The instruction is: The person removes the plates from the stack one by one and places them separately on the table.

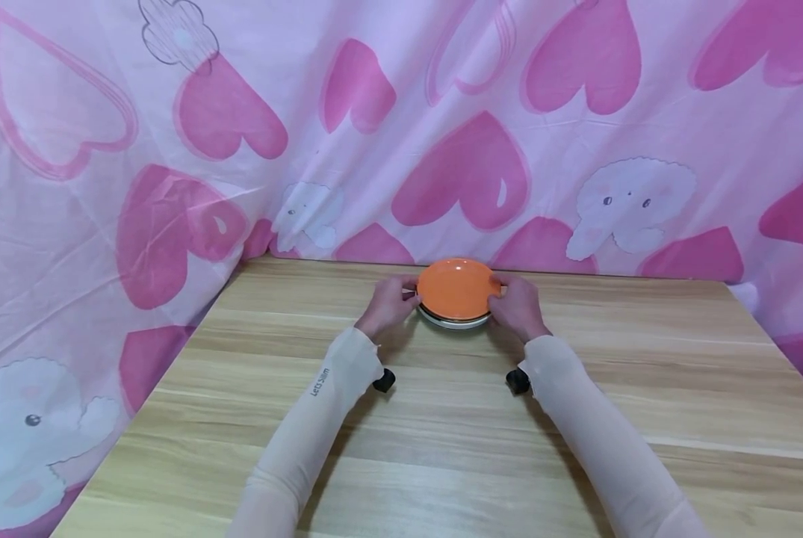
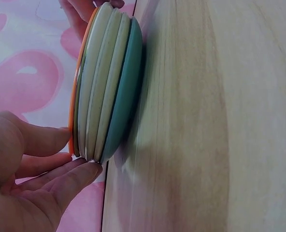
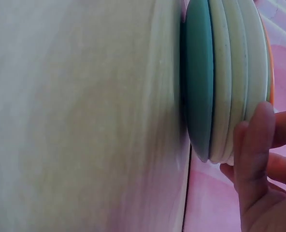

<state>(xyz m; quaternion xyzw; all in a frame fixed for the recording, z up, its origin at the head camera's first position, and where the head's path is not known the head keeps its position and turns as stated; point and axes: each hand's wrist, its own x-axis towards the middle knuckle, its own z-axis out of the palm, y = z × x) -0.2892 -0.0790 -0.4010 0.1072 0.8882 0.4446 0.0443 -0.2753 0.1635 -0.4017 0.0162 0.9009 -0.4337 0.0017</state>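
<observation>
Sleeves (image 1: 320, 426) are closest, cut off on the near side of the plate stack (image 1: 456, 299). Left hand (image 1: 389, 305) pinches the stack's left edge, right hand (image 1: 518, 305) its right. Orange plate (image 1: 455, 286) on top, teal plate (image 2: 127, 89) at the bottom, middle ones mostly hidden. Wood table (image 1: 455, 426) under the stack, pink heart-print cloth (image 1: 464, 175) behind. Left sleeve says something like "Let's Slim".

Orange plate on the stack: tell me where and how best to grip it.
Grip the orange plate by its rim at two opposite points, coming from left and right, where the left hand and right hand are. That's probably best: it is round and lies atop the stack, its thin edge exposed while its underside is hidden.
</observation>
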